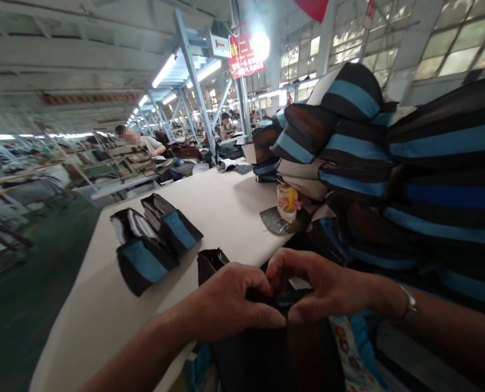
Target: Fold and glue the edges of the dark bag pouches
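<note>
Head view shows a dark bag (275,354) held at the near edge of the table (209,190), low in the middle, close to the body. It is almost black, with a brown tone on the right part of its front; its lower part lies in shadow, so the details are not clear. Between the hands its top edge is dark and a little bent.

The left hand (236,296) pinches this edge between thumb and curled fingers. The right hand (321,283) does the same from the other side, and the two thumbs point toward each other, nearly meeting. A bracelet (410,302) is on the right wrist.

On the table, to the left, two open bags (146,258) lie side by side, dark with blue panels. To the right, a pot (288,204) with a yellow stick stands near a high pile (352,141) of dark and blue bags.
</note>
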`<state>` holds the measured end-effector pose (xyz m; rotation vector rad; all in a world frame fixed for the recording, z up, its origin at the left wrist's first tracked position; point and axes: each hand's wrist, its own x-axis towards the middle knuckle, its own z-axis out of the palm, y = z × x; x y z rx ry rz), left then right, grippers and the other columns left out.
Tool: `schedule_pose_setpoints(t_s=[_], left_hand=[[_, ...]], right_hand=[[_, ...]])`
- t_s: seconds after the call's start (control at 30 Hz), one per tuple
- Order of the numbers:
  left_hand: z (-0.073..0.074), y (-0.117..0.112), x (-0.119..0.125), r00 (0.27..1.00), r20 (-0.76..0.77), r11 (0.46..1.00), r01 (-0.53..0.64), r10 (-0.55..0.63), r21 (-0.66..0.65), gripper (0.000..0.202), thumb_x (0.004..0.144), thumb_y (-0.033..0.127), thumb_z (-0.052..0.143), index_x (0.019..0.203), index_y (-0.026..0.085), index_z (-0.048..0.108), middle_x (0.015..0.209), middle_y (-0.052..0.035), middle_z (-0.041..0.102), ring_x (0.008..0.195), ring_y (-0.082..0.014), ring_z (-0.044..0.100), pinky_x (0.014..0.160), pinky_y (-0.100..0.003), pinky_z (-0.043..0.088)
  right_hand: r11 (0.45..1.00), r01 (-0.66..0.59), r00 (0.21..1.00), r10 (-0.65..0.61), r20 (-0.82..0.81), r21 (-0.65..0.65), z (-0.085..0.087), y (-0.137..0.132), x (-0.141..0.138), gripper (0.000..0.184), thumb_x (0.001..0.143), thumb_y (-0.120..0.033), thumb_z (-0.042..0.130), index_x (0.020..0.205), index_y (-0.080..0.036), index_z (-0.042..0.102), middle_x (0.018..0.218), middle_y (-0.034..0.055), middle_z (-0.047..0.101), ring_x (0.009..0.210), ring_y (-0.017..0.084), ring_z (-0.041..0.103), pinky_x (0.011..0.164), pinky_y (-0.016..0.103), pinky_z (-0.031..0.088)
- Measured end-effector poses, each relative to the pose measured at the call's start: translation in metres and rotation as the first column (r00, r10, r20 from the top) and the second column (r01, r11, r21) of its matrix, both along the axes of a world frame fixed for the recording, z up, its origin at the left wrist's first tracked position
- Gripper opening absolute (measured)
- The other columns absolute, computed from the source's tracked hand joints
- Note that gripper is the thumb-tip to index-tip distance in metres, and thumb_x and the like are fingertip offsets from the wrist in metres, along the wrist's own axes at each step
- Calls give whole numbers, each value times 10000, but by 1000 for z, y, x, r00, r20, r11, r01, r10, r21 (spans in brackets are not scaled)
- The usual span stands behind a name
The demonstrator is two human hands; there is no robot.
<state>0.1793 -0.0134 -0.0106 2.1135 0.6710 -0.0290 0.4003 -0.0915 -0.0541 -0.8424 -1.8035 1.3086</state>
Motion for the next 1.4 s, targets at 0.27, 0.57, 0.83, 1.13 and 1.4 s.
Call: schedule_pose_setpoints(t_s=[0.27,0.57,0.83,1.13,1.4], left_hand=[[-6,10,8,995,50,992,85,-81,-90,261,818,400,732,870,144,729,736,40,576,675,-100,473,597,-225,346],[-11,15,9,978,97,978,191,-183,-79,287,872,405,692,817,124,695,747,37,551,691,-95,465,621,-222,350],[-12,10,4,986,68,985,155,-149,-81,302,834,438,698,886,141,678,751,46,523,695,-102,432,616,-232,333],[-20,7,2,999,39,992,38,-34,-121,379,710,484,818,752,142,657,636,66,466,607,-83,370,526,-222,278],[-16,10,2,989,88,982,129,-118,-138,343,771,461,781,784,128,698,686,48,517,649,-90,417,563,-213,319]], right_hand=[[993,75,983,-89,161,94,-6,5,12,405,767,-463,798,970,-151,639,964,37,607,867,163,527,779,274,441],[994,106,990,-108,86,26,-4,3,-5,354,749,-385,832,863,-123,622,854,15,600,761,125,508,696,249,398],[997,-17,998,22,-61,70,-13,8,-2,171,857,-242,733,918,-108,648,894,31,596,823,128,540,770,264,434],[997,6,1000,-8,29,75,-10,4,-5,179,919,-292,662,922,-114,647,914,44,594,841,143,536,793,286,431],[996,84,983,-88,158,37,-2,-2,-7,384,782,-458,786,924,-134,635,895,27,607,797,141,518,738,259,423]])
